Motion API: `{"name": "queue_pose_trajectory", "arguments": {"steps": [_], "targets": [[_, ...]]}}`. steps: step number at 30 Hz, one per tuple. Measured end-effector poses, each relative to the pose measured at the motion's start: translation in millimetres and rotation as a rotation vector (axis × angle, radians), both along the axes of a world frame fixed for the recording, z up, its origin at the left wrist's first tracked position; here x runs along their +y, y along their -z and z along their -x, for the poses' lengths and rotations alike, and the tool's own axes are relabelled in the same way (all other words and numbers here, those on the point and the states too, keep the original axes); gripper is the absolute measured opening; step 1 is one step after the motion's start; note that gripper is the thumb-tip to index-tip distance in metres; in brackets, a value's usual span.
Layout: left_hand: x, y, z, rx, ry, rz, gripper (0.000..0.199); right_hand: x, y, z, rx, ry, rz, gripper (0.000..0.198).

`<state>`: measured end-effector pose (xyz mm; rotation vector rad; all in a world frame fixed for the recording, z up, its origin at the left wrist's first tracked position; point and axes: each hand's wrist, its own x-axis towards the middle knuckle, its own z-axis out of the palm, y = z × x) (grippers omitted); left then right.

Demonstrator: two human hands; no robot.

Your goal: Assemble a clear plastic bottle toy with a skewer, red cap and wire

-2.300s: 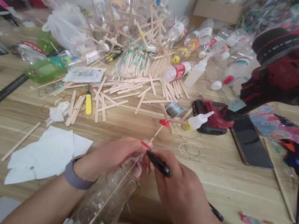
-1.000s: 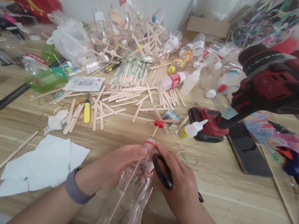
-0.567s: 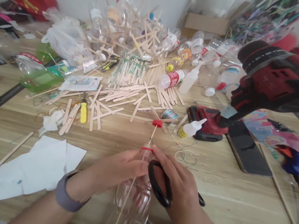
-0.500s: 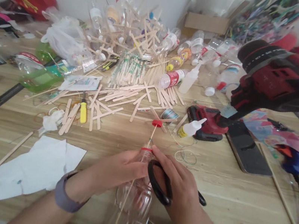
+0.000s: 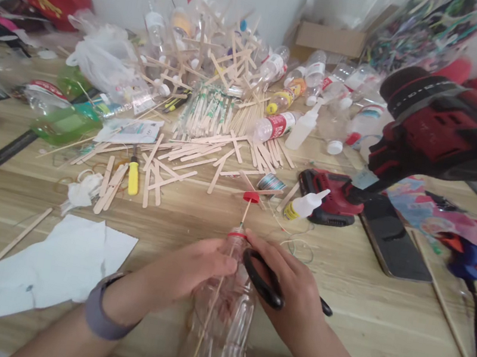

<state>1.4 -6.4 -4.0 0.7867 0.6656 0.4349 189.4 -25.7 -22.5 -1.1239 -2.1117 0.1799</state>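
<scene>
A clear plastic bottle [image 5: 237, 329] is held in front of me, its neck with a red ring pointing away. My left hand [image 5: 193, 265] is closed around its shoulder and neck from the left. Through the mouth runs a thin wooden stick [image 5: 204, 330], its far end carrying a red bottle cap [image 5: 251, 196] clear of the neck. My right hand [image 5: 294, 281] grips black-handled scissors [image 5: 265, 288], and its fingertips touch the bottle's neck on the right. The scissor blades are hidden by that hand.
Past the bottle lie flat wooden sticks [image 5: 184, 179], a thread spool [image 5: 271, 182] and a glue bottle [image 5: 307, 204]. A red power drill [image 5: 446, 127], a phone [image 5: 396, 237] and a blue glue gun [image 5: 472, 261] are to the right. White paper [image 5: 56, 270] and a yellow-handled screwdriver [image 5: 133, 179] lie left.
The bottle has shifted slightly to the right, and the stick and red cap sit a little closer to its mouth. The scissor handles have tilted a bit in my right hand.
</scene>
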Motion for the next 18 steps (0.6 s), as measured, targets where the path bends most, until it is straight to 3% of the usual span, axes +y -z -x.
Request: {"name": "queue_pose_trajectory", "arguments": {"steps": [2,6,9,12,18], "targets": [[1,0.8,1,-0.066,-0.026,0.072,0.037,0,-1,0,0.003,0.009,-0.023,0.034],[-1,-3.0,-4,-0.094,0.014,0.078,0.051,2,-2,0,0.025,0.113,-0.034,0.028],[-6,-3.4,-11,-0.041,0.123,0.099,0.052,7,-4,-6,0.061,0.238,-0.033,0.024],[-9,-0.5,-14,-0.027,0.086,0.12,0.051,10,-10,-11,0.115,0.314,-0.015,0.02],[-4,-1.0,-9,0.003,-0.032,0.086,0.057,7,-15,-9,0.107,0.171,0.137,0.021]]}}
